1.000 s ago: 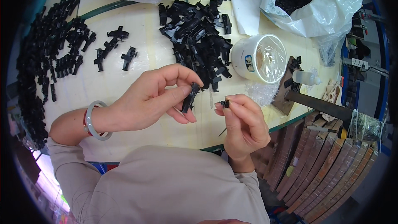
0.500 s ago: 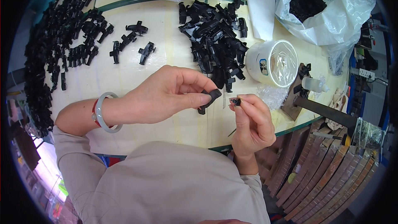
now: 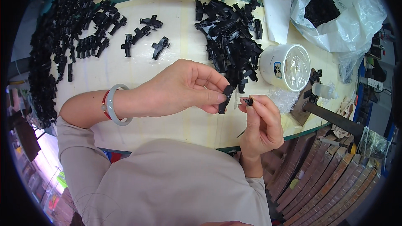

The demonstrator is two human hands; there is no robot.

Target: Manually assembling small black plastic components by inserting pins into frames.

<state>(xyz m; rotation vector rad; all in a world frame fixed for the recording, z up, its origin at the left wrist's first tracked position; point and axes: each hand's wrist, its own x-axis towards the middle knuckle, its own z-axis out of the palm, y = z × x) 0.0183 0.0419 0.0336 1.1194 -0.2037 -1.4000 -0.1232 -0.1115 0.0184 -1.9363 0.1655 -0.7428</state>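
Between the thumb and fingers of my left hand (image 3: 188,88) is a long black plastic part (image 3: 226,99), tilted, its lower end pointing toward me. My right hand (image 3: 264,119) pinches a small black plastic piece (image 3: 248,101) at the tips of thumb and forefinger. A narrow gap separates the two pieces, which do not touch. Beyond my hands lies a heap of black plastic parts (image 3: 229,33). Several cross-shaped black parts (image 3: 160,48) lie apart from it, left of the heap.
A large spread of black parts (image 3: 63,33) covers the table's left side. At the right stand a white tub (image 3: 272,65) with a clear bag inside, a small bottle (image 3: 324,91) and a metal lever tool (image 3: 333,117). A white plastic sack (image 3: 356,25) holds black pieces.
My left hand has turned the long black part more upright. The right hand keeps its pinch on the small piece. The whole view has shifted slightly.
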